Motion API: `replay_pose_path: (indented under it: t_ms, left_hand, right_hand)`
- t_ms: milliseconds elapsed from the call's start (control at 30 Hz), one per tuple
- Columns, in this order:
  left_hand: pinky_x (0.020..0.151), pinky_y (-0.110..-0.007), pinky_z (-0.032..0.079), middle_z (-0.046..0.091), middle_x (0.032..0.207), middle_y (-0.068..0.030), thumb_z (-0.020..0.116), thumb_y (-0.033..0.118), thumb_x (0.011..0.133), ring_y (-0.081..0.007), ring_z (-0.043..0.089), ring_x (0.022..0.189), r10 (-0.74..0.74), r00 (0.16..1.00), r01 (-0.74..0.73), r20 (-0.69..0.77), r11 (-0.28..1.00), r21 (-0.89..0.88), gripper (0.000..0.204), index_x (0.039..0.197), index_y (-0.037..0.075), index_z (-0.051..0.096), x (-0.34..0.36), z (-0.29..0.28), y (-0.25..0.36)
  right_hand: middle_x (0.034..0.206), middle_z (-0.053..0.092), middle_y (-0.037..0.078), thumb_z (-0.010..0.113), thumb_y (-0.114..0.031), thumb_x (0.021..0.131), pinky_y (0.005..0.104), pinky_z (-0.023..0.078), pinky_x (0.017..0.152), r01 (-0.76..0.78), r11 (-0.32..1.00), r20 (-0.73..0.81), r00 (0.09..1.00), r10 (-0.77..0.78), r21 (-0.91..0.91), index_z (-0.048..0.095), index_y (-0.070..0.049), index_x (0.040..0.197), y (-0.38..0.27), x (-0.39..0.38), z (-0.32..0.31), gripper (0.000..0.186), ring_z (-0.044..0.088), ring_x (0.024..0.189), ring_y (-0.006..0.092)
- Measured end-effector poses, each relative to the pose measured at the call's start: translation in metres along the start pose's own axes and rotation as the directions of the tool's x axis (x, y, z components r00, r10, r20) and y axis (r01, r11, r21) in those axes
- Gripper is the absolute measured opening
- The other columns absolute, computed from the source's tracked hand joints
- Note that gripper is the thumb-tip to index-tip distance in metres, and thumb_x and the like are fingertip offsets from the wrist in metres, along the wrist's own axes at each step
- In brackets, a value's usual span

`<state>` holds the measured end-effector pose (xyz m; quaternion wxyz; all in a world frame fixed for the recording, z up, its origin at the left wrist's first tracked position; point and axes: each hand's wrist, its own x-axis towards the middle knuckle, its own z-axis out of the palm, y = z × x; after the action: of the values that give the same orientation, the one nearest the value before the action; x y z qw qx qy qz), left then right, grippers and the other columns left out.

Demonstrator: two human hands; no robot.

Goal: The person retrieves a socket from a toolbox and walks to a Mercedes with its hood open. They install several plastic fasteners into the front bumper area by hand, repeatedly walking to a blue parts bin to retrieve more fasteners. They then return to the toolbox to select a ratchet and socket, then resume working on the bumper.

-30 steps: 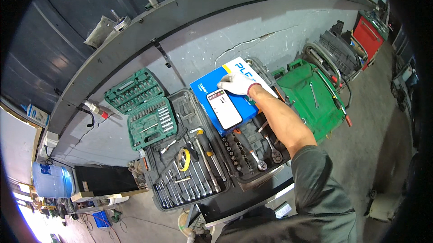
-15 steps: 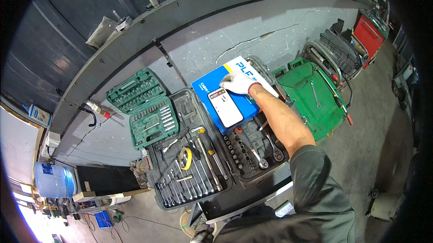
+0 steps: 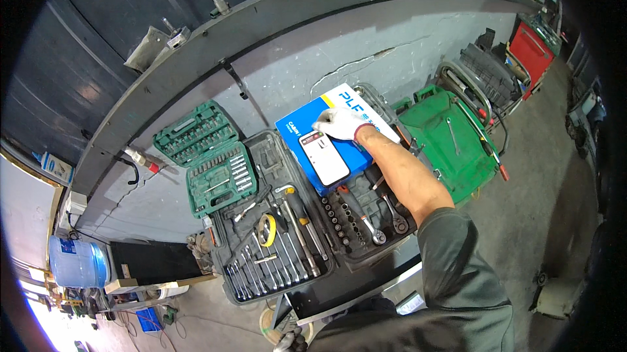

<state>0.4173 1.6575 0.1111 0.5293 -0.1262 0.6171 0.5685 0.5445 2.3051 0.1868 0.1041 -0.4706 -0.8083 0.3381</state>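
Workshop floor, gloved right hand (image 3: 341,123) flat on blue box (image 3: 326,146) atop open tool case (image 3: 287,247), gripping nothing, left hand unseen.

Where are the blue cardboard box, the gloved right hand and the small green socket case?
Blue cardboard box (image 3: 307,146), head view: bare blue top face.
Gloved right hand (image 3: 339,123), head view: back of the white glove.
Small green socket case (image 3: 219,179), head view: lower tray.
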Motion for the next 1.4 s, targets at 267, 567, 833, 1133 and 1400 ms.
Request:
replay_pose_path:
  t_ms: [267,567,833,1133,1400]
  left_hand:
    - [0.058,-0.026,0.047,0.059,0.077,0.0016,0.069,0.047,0.099,-0.013,0.056,0.065,0.192,0.981,-0.195,-0.033,0.971,-0.135,0.046,0.122,0.009,0.057,-0.019,0.065,0.033]
    - [0.086,-0.041,0.056,0.069,0.109,-0.0166,0.034,0.066,0.107,-0.0294,0.068,0.096,0.696,0.718,-0.613,0.0,0.632,0.474,0.076,0.128,-0.003,0.058,0.028,0.128,0.061]
    - [0.073,-0.048,0.055,0.07,0.089,-0.0268,0.047,0.023,0.105,-0.0451,0.068,0.079,0.89,0.293,-0.544,0.35,-0.145,0.826,0.04,0.111,-0.01,0.068,0.006,0.108,0.096]
    - [0.057,-0.046,0.042,0.055,0.066,-0.0185,0.049,0.02,0.103,-0.035,0.052,0.057,0.96,0.135,-0.348,0.245,-0.186,0.919,0.035,0.077,-0.001,0.057,0.002,0.059,0.141]
    - [0.056,-0.042,0.045,0.059,0.064,-0.0143,0.048,0.024,0.103,-0.0307,0.057,0.056,0.848,0.516,-0.466,0.123,0.158,0.87,0.039,0.072,0.0,0.059,0.01,0.063,0.122]
  right_hand:
    - [0.098,0.069,0.009,0.06,-0.042,0.103,0.0355,0.053,0.087,0.212,0.71,-0.321,0.947,0.021,0.671,0.07,-0.002,0.114,-0.042,-0.094,0.027,0.042,0.063,0.093,0.0164]
    - [0.103,0.071,0.005,0.051,-0.033,0.109,0.0341,0.052,0.084,0.126,0.502,0.151,0.867,-0.475,0.856,0.066,-0.005,0.123,-0.154,-0.3,0.187,0.034,0.066,0.094,0.0162]
    - [0.106,0.068,0.001,0.053,-0.022,0.11,0.0267,0.052,0.088,-0.664,-0.243,0.522,0.722,-0.455,0.707,0.065,-0.002,0.125,-0.171,-0.303,0.216,0.028,0.063,0.097,0.0107]
    - [0.144,0.054,0.009,0.043,-0.027,0.112,0.0364,0.038,0.119,-0.811,-0.166,0.354,0.417,-0.837,0.561,0.048,-0.003,0.149,-0.134,-0.305,0.203,0.044,0.053,0.131,0.0187]
    - [0.156,0.044,0.011,0.041,-0.031,0.113,0.0359,0.037,0.119,0.607,0.53,0.133,0.576,-0.807,0.592,0.038,-0.009,0.158,-0.105,-0.307,0.154,0.05,0.046,0.141,0.0194]
